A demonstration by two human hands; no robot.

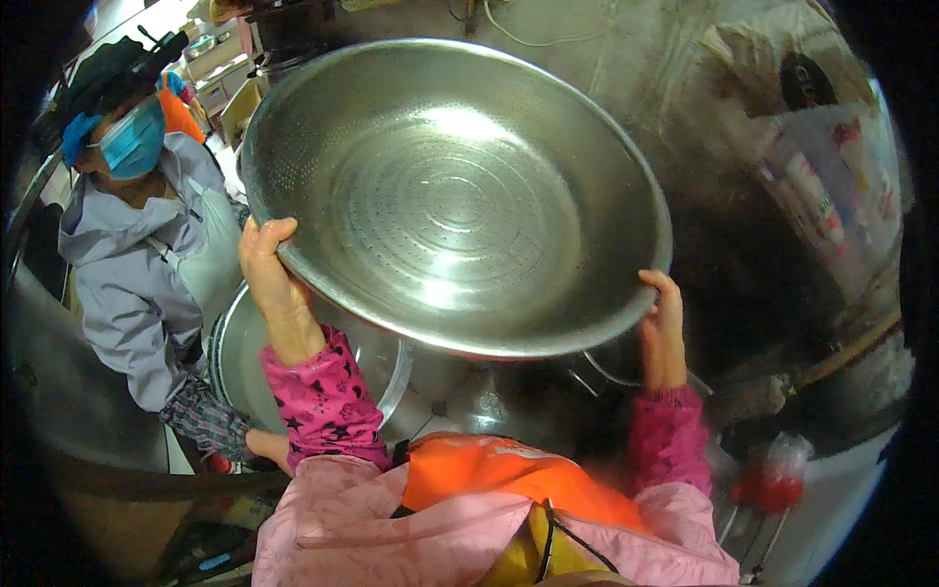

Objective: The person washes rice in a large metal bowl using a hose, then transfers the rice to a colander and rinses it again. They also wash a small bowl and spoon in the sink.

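Observation:
Both of my hands hold up a wide stainless-steel colander [455,213], tilted so its inside faces me. Rings of small holes dot its bottom and side, and the metal looks wet, with nothing inside. My left hand [273,282] grips the rim at the lower left, thumb over the edge. At the lower right my right hand [664,312] clasps the rim, its fingers partly hidden behind it. Below the colander, beside my left forearm, stands a large round basin [246,359] with cloudy liquid in it; the colander and my arm cover part of it.
A masked co-worker [139,242] in a grey jacket stands close on the left, one patterned sleeve [205,414] reaching by the basin. Plastic bags [829,183] lie at the far right, near a wooden handle [847,352]. Red objects [770,488] on thin rods stand at lower right.

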